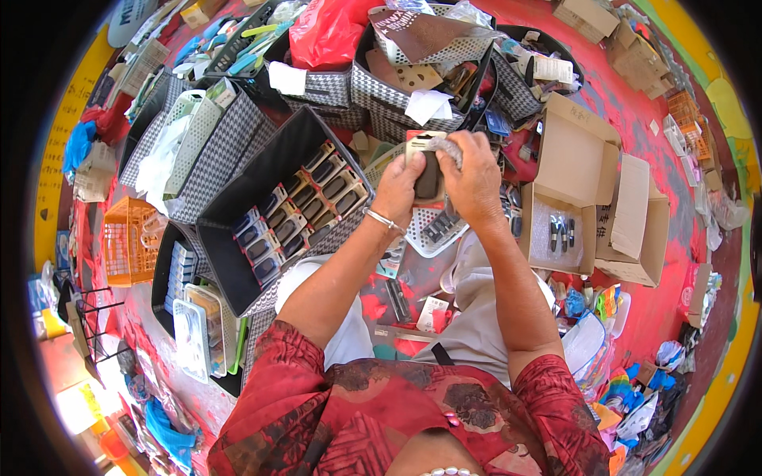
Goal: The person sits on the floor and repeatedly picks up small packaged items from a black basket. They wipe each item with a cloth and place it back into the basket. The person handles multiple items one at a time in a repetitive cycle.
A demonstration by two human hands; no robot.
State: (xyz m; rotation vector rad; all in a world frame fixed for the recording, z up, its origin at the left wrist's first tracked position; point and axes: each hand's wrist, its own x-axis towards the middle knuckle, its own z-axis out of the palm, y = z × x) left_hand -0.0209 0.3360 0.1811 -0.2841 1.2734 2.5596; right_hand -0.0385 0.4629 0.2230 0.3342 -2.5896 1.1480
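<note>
In front of me, my left hand is closed on the side of a carded pack with a dark, rounded oblong item on a pale and red card. My right hand is at the pack's other side, its fingers bent around a crumpled greyish, translucent strip along the card's upper part. Whether the strip belongs to the pack, I cannot tell. Below my hands sits a white plastic basket holding several dark items. To the left, similar carded packs lie in rows inside a tilted black-lined box.
An open cardboard box at right holds bubble wrap and black items. Another carton stands beside it. Patterned fabric bins full of goods line the far side. An orange crate stands left. Loose goods and plastic bags lie at lower right.
</note>
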